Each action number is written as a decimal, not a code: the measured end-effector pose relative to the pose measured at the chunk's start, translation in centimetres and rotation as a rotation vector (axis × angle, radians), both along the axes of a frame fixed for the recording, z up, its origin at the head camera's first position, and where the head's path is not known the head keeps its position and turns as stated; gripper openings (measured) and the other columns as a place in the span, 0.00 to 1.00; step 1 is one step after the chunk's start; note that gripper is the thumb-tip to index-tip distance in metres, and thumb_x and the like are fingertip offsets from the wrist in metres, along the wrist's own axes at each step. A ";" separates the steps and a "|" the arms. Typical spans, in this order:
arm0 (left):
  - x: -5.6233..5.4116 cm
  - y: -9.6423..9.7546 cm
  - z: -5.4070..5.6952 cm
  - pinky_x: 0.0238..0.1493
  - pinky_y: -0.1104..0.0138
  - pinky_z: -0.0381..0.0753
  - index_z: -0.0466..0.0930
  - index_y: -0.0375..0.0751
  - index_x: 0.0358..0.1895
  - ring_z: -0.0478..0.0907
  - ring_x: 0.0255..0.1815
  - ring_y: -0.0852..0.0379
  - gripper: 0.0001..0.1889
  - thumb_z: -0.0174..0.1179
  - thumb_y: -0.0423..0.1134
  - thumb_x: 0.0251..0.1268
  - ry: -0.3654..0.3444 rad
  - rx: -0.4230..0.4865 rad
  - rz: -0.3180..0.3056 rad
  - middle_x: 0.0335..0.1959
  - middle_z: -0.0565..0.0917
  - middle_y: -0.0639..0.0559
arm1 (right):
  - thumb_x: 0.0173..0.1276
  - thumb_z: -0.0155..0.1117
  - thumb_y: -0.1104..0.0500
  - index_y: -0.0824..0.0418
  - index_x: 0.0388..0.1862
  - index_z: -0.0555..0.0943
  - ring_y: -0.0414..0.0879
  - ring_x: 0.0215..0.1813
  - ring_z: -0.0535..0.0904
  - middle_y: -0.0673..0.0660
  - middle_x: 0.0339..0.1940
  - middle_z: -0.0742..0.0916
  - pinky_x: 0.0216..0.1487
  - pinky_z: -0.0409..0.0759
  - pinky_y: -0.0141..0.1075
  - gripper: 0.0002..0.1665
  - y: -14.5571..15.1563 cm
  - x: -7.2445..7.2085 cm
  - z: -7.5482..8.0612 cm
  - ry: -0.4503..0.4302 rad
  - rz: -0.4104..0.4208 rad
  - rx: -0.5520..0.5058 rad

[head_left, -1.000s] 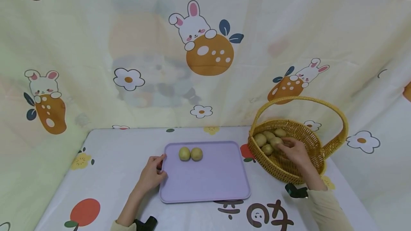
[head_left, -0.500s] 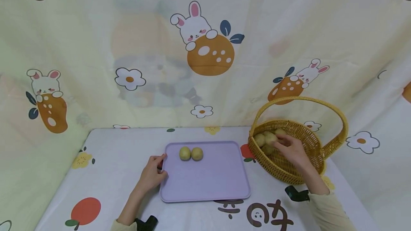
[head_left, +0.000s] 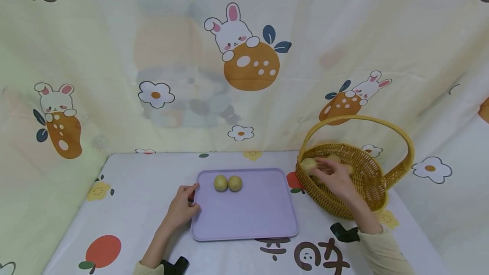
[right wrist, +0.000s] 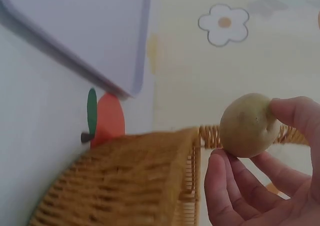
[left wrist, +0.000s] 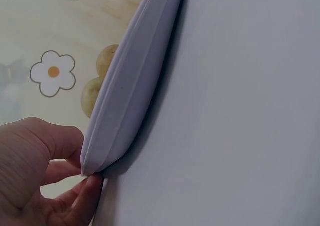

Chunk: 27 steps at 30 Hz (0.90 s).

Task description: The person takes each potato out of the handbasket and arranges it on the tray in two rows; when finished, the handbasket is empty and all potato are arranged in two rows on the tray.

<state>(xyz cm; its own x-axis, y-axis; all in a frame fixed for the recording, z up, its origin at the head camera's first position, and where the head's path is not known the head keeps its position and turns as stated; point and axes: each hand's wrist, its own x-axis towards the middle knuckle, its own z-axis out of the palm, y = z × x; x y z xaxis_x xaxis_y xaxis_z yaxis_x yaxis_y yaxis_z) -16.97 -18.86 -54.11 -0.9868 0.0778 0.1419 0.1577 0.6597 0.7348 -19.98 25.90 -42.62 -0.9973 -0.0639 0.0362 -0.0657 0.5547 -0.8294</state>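
In the head view my right hand (head_left: pixel 336 177) is over the wicker basket (head_left: pixel 366 173). Between its thumb and fingertips it pinches a round yellow-green fruit (right wrist: pixel 249 126), seen up close in the right wrist view. Behind that hand, more such fruits (head_left: pixel 334 158) lie partly hidden inside the basket. My left hand (head_left: pixel 181 204) holds the left edge of a lilac tray (head_left: pixel 244 220), with thumb and fingers at the rim in the left wrist view. Two round fruits (head_left: pixel 227 183) sit side by side near the tray's back left.
A tall arched handle (head_left: pixel 359 118) rises over the basket. The tray and basket stand on a white printed tablecloth (head_left: pixel 153 181). Behind the table hangs a pale curtain (head_left: pixel 183 33) with rabbit and flower prints. Black wrist-worn devices (head_left: pixel 345 232) show below the hands.
My right hand has moved left across the basket with the fruit in its fingers. A fruit behind that hand has come into sight. The left hand stays at the tray's edge.
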 end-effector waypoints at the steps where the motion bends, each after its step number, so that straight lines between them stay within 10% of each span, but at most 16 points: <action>1: 0.1 0.0 0.0 0.39 0.66 0.78 0.73 0.28 0.65 0.76 0.33 0.58 0.34 0.59 0.26 0.45 0.000 -0.003 0.000 0.48 0.73 0.39 | 0.69 0.64 0.49 0.69 0.67 0.71 0.60 0.51 0.80 0.70 0.55 0.80 0.42 0.84 0.37 0.35 -0.3 0.0 0.0 -0.004 0.001 -0.004; 27: -0.1 -0.3 0.1 0.38 0.66 0.78 0.73 0.27 0.64 0.77 0.35 0.54 0.34 0.59 0.26 0.45 0.024 -0.001 -0.019 0.49 0.73 0.37 | 0.63 0.69 0.63 0.73 0.60 0.77 0.57 0.36 0.84 0.72 0.48 0.83 0.31 0.84 0.47 0.27 -9.4 -2.1 -5.0 0.013 0.125 -0.155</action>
<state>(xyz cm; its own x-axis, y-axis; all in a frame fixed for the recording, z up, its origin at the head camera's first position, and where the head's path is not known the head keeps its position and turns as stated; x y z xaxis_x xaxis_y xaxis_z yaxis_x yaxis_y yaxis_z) -17.09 -19.20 -54.02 -0.9815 0.0964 0.1652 0.1874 0.6575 0.7297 -22.12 16.54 -47.63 -0.9814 -0.1796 0.0684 -0.1375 0.4070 -0.9030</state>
